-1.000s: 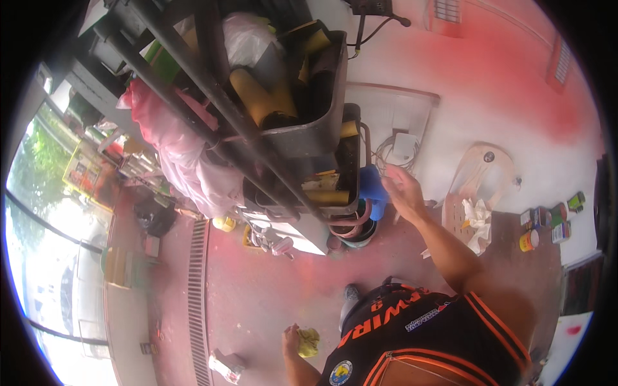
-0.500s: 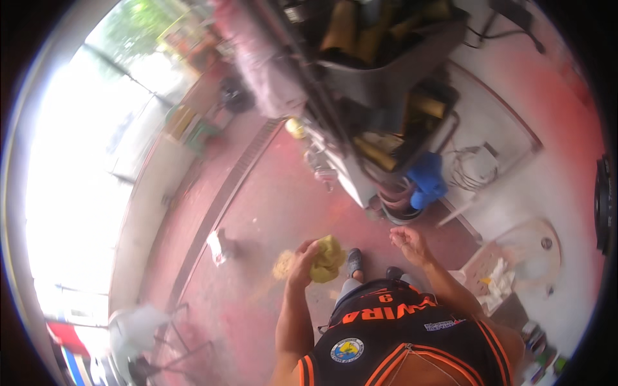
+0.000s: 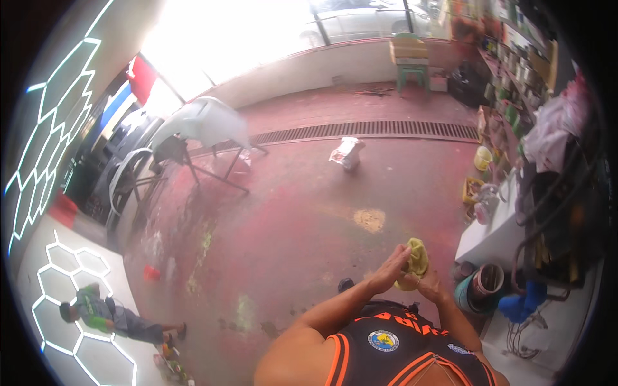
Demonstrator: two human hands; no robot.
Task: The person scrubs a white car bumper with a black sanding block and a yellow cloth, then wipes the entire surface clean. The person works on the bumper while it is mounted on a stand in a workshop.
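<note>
A crumpled yellow-green cloth (image 3: 418, 256) is held in front of my body, at the lower right of the middle. My left hand (image 3: 394, 265) grips it from the left side, fingers closed against the fabric. My right hand (image 3: 432, 287) holds its lower edge from the right, with the fingers partly hidden by the cloth and the hand itself. The two hands are close together, above the reddish floor.
Ahead lies a silvery wrapped bundle (image 3: 347, 153) before a floor drain grate (image 3: 367, 130). A pale panel (image 3: 203, 122) rests on a stand at left. Buckets (image 3: 486, 280) and a white cabinet (image 3: 489, 222) stand right. Another person (image 3: 119, 315) is at lower left.
My view has swung left, away from the rack toward the open floor. My right hand, apart from the cloth before, has come over and taken hold of it; the left keeps its hold.
</note>
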